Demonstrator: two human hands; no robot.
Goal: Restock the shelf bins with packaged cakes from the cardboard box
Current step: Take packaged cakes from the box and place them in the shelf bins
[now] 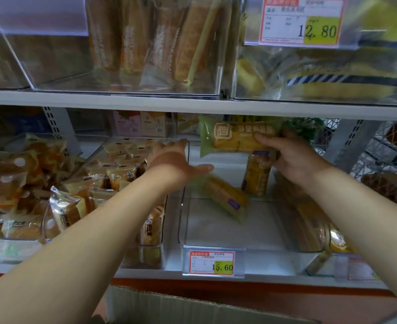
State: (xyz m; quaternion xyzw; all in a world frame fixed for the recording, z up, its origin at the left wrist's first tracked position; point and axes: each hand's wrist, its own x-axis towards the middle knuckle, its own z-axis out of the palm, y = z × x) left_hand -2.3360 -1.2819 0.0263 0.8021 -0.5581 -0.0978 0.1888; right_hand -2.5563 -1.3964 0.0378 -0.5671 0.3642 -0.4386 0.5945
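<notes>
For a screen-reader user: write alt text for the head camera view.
The right hand holds a green-wrapped cake over a clear shelf bin containing two similar cakes, while the left hand hovers open at the bin's left wall. A cardboard box shows below the shelf.

White shelf board (122, 99), slotted upright (52, 122), orange base (239, 288)

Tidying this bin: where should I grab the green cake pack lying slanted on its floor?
Take the slanted pack across its middle, fingers on its two long edges, coming down from the front-left with the left hand. It lies diagonally on the bin floor, and an upright pack stands close on its right; the right hand holds another pack.
</notes>
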